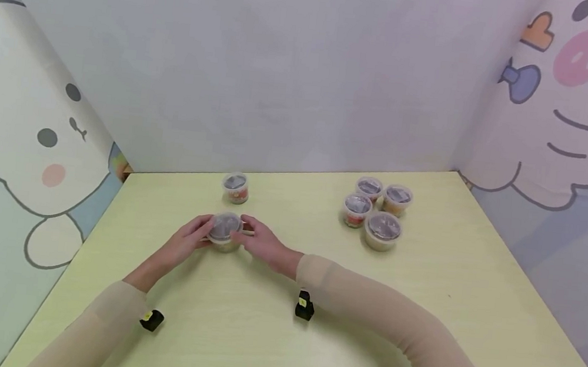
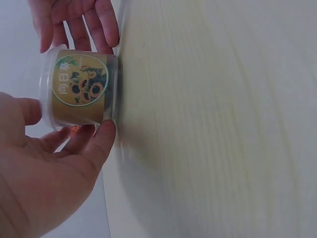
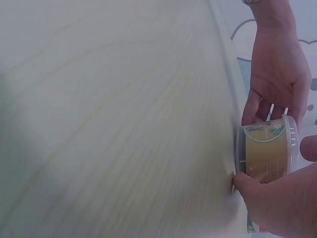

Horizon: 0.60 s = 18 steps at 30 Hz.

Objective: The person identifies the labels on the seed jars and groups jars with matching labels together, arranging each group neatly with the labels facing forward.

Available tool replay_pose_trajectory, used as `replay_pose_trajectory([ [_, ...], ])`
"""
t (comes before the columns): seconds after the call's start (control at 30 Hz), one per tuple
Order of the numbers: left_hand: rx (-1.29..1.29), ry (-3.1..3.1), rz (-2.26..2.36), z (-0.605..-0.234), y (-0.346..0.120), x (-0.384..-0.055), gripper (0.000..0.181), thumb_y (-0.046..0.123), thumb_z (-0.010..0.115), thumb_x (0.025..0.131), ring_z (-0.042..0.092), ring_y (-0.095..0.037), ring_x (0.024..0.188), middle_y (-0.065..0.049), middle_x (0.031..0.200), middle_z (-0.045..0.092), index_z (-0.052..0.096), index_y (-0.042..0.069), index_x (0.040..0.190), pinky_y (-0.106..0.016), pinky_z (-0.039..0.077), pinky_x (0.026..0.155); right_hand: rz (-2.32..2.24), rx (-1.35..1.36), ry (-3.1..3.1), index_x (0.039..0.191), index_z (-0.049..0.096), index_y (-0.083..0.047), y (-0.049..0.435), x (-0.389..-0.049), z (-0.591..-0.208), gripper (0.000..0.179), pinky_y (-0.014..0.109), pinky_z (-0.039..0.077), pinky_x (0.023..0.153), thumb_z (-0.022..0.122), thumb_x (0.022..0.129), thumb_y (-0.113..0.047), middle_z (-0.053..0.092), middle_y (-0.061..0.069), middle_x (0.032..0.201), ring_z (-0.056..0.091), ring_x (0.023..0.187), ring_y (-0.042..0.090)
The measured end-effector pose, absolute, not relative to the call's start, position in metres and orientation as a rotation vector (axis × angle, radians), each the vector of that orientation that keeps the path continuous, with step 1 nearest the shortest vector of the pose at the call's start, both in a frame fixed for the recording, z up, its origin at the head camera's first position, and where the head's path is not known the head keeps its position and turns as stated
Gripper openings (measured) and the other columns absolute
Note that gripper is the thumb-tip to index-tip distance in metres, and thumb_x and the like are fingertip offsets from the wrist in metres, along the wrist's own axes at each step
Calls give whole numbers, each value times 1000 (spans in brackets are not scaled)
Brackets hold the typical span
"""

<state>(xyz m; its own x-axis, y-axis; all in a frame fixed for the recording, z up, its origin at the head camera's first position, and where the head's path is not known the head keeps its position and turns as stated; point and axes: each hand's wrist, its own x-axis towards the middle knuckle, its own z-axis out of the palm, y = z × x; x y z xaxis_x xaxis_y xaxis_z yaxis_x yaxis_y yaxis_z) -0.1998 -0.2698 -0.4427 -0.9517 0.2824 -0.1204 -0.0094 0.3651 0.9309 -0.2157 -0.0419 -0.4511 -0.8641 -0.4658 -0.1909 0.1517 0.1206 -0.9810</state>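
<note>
A round plastic tub (image 1: 226, 227) with a clear lid stands on the table, left of its middle. Its yellow-brown label (image 2: 79, 87) carries a sunflower picture, seen in the left wrist view. From the left my left hand (image 1: 188, 241) grips the tub, thumb at the lid and fingers along the side. My right hand (image 1: 268, 246) holds the opposite side, its thumb near the lid's front edge. In the right wrist view the tub (image 3: 267, 151) sits upright between both hands. What the tub contains is hidden by the label.
Behind the held tub stands a smaller lidded tub (image 1: 235, 188) with a red label. To the right several more tubs cluster together, a wider one (image 1: 382, 231) in front. The pale wooden table (image 1: 236, 343) is bounded by a back wall (image 1: 292, 89) and printed side walls.
</note>
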Motion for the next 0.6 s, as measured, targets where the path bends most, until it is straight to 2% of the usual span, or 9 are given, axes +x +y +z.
replay_pose_trajectory([
  [0.17,222,2366,1604,-442,-270,-198,58,34,41,111,42,-40,137,-27,148,39,31,-5,153,-47,44,107,-1778,-302,1952,158,33,-9,-42,-213,-447,66,42,45,107,62,103,-30,44,11,154,44,140,29],
  [0.6,197,2385,1618,-442,-275,-189,56,32,43,111,48,-34,128,-26,138,43,34,-7,149,-42,49,102,-1726,-321,1966,157,35,-8,-47,-210,-448,64,40,50,101,62,103,-29,46,10,153,48,136,26],
])
